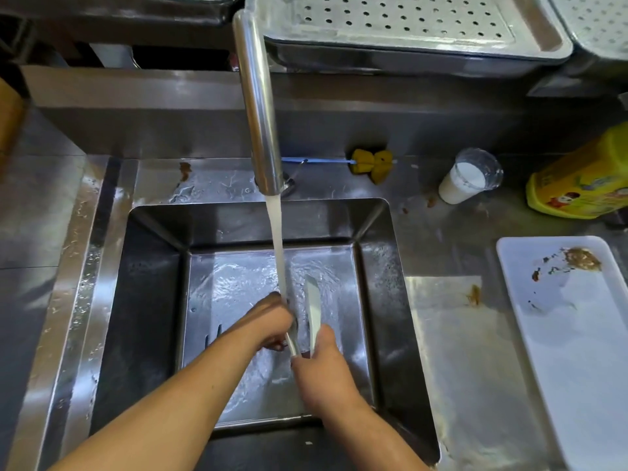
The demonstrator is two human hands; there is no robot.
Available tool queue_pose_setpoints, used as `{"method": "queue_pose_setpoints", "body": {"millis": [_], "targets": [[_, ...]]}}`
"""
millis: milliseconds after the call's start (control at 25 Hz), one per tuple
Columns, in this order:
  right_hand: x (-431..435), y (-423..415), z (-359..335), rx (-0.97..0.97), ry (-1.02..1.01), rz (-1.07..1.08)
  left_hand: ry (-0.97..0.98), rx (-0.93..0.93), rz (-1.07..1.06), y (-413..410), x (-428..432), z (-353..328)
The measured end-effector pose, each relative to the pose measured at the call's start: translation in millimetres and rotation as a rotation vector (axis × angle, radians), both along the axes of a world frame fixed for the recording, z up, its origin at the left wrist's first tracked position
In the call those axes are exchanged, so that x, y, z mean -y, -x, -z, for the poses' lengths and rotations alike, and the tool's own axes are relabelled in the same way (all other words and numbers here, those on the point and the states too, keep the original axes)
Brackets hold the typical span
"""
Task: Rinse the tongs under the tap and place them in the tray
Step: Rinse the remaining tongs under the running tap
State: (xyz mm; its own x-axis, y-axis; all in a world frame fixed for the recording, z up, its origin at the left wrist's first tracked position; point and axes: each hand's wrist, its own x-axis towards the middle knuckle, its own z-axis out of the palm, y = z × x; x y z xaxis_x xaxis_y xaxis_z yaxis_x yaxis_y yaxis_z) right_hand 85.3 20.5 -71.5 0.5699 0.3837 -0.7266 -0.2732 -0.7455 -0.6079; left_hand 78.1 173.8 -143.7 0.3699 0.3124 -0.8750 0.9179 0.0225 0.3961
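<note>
Both hands work inside the sink [153, 300] in the head view, the only view supplied.

1. Step in hand: rinsing. The tap [258, 107] is running and its water stream [277, 246] falls onto the left hand [272, 321], whose fingers are curled round one arm of the tongs [312, 311]. The right hand [323, 372] grips the tongs at the joined end, nearest the person. The second arm stands free and points away from the person, just right of the stream and not under it.

2. Location of the task item: the tongs are held low over the sink floor, between the two hands. They are not yet in any tray.

3. Next move, as judged: turn or shift the tongs so that the free arm also passes through the stream, then lift them out and carry them to a tray. Wet plastic is likely to be slippery, so a firm hold at the joined end is advised.

4. Containers:
- perforated tray [407, 22], behind the tap: nothing visible on it; probably the draining point, though this cannot be confirmed.
- white tray [560, 334], right of the sink: brown residue at its far end.
- plastic cup [465, 180]: partly filled with white liquid.
- yellow bottle [584, 178]: contents not visible.
</note>
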Motion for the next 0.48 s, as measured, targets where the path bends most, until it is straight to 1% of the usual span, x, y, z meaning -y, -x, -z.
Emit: {"method": "queue_pose_setpoints", "body": {"millis": [40, 80, 160, 200, 240, 320, 360, 400, 480], "targets": [[1.0, -0.2, 0.4, 0.000, 0.002, 0.012, 0.091, 0.040, -0.031, 2.3, 1.2, 2.0], [1.6, -0.2, 1.2, 0.000, 0.006, 0.014, 0.102, 0.039, -0.059, 1.5, 0.3, 3.8], [0.5, 0.6, 2.0, 0.004, 0.007, -0.014, -0.046, -0.028, -0.117, 0.7, -3.6, 1.3], [-2.1, 1.0, 1.8, -0.001, 0.002, -0.017, -0.084, -0.019, -0.122, 4.0, -5.2, -0.5], [-4.9, 1.2, 2.6, -0.009, 0.002, -0.016, -0.045, 0.028, -0.146, 5.8, -5.9, -2.2], [-9.8, 0.9, 3.9, -0.018, 0.010, -0.022, 0.185, 0.143, -0.242, 9.8, -4.2, -3.8], [-12.1, 0.5, 5.3, -0.043, 0.005, -0.013, 0.292, 0.182, -0.337, 12.6, -2.3, -4.5], [-14.5, 0.2, 5.8, -0.083, -0.001, 0.012, 0.354, 0.203, -0.448, 13.2, -0.5, -4.7], [-21.3, -0.9, 5.1, -0.127, 0.004, 0.031, 0.389, 0.232, -0.625, 13.4, 2.3, -8.7]]}}
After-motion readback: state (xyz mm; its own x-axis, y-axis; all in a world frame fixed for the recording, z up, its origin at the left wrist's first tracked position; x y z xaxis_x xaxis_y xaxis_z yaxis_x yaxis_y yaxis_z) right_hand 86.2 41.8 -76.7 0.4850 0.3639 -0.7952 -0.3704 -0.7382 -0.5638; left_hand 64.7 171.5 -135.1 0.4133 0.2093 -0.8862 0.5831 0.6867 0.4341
